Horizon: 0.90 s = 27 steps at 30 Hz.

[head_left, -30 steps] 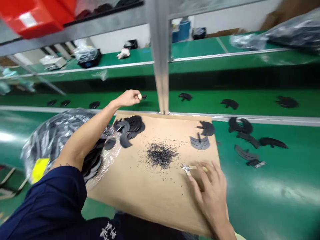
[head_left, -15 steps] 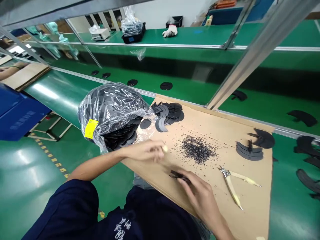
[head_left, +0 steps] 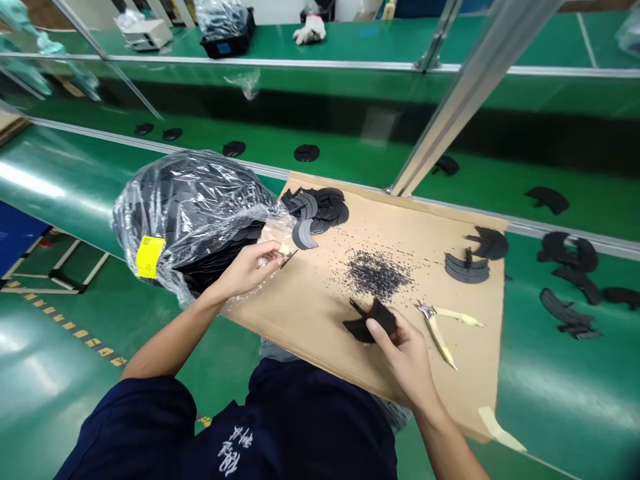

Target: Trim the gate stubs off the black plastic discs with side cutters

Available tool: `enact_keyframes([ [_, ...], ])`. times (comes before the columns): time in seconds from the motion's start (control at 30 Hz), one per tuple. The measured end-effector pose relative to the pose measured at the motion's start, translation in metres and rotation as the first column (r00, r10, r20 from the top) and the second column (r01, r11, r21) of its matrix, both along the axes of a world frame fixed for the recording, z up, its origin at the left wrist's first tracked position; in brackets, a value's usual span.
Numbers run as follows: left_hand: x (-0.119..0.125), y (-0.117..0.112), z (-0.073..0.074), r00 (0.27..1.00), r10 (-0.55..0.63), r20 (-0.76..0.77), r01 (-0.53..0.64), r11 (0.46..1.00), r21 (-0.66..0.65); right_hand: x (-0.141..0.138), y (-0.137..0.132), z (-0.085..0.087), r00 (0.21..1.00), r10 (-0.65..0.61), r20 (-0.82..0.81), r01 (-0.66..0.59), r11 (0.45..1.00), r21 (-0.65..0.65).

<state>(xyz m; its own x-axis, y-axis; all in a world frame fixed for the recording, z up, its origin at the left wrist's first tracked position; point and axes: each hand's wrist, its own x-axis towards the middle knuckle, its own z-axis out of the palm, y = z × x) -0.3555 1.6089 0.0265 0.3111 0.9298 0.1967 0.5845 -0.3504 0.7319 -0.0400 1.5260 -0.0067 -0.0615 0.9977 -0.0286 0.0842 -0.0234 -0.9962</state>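
Note:
My right hand (head_left: 405,347) pinches a black curved plastic part (head_left: 361,327) between thumb and fingers, above the front of the cardboard sheet (head_left: 310,313). Beside the mouth of a clear plastic bag (head_left: 195,180), my left hand (head_left: 253,268) has its fingers closed, with something pale yellow at a fingertip. A thin dark edge shows at those fingers; what it belongs to is mostly hidden. Many black flat parts (head_left: 215,260) fill the bag. Small black scraps (head_left: 377,273) lie heaped on the cardboard. Nippers with yellowish handles (head_left: 440,333) rest open to the right of my right hand.
Black curved parts (head_left: 320,208) are piled by the bag, with others (head_left: 467,268) at the cardboard's right and on the green bench (head_left: 570,373). A slanted metal post (head_left: 440,113) rises behind the cardboard. Round black parts (head_left: 307,153) lie along the back.
My view has shifted to the right. My left hand has moved left to the bag's mouth, away from my right hand. The part in my right hand has been raised and turned.

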Motion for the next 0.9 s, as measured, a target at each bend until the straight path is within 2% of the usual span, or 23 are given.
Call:
enact_keyframes([
  [0.07,0.018,-0.017,-0.006,0.949,-0.036,0.312,0.09,0.983,-0.16,-0.006,0.001,0.0,1.0,-0.009,-0.021,0.009,1.0,0.027],
  [0.13,0.043,-0.033,-0.017,0.871,0.011,0.491,0.156,0.942,-0.297,-0.015,0.001,0.001,0.999,-0.037,0.001,0.037,0.994,0.106],
  [0.2,0.069,-0.045,-0.03,0.806,0.093,0.585,0.175,0.906,-0.385,-0.022,0.001,0.002,0.991,-0.087,0.101,0.06,0.967,0.246],
  [0.3,0.099,-0.058,-0.047,0.72,0.196,0.665,0.156,0.888,-0.431,-0.029,-0.001,0.005,0.951,-0.141,0.277,0.008,0.902,0.431],
  [0.4,0.112,-0.064,-0.054,0.669,0.197,0.717,0.171,0.898,-0.406,-0.03,-0.004,0.007,0.931,-0.155,0.329,-0.026,0.873,0.487],
  [0.47,0.113,-0.065,-0.051,0.688,0.178,0.703,0.125,0.926,-0.356,-0.029,-0.005,0.008,0.945,-0.146,0.294,-0.001,0.895,0.446],
  [0.6,0.109,-0.061,-0.041,0.711,0.191,0.677,-0.093,0.98,-0.178,-0.025,-0.004,0.007,0.99,-0.107,0.097,0.081,0.966,0.245],
  [0.67,0.108,-0.056,-0.039,0.75,0.135,0.648,-0.075,0.99,-0.119,-0.024,-0.002,0.005,0.996,-0.09,-0.021,0.092,0.986,0.141],
  [0.73,0.105,-0.051,-0.043,0.836,0.065,0.546,-0.047,0.998,-0.046,-0.025,0.002,0.0,0.991,-0.083,-0.106,0.09,0.994,0.059],
  [0.77,0.103,-0.049,-0.046,0.882,0.057,0.468,-0.071,0.997,0.013,-0.027,0.004,-0.004,0.987,-0.091,-0.136,0.096,0.995,0.029],
  [0.83,0.095,-0.051,-0.054,0.946,0.103,0.308,-0.16,0.973,0.167,-0.032,0.006,-0.012,0.976,-0.13,-0.174,0.13,0.991,-0.012],
  [0.9,0.085,-0.061,-0.061,0.977,0.125,0.172,-0.173,0.94,0.294,-0.038,0.006,-0.021,0.969,-0.157,-0.192,0.153,0.987,-0.039],
])
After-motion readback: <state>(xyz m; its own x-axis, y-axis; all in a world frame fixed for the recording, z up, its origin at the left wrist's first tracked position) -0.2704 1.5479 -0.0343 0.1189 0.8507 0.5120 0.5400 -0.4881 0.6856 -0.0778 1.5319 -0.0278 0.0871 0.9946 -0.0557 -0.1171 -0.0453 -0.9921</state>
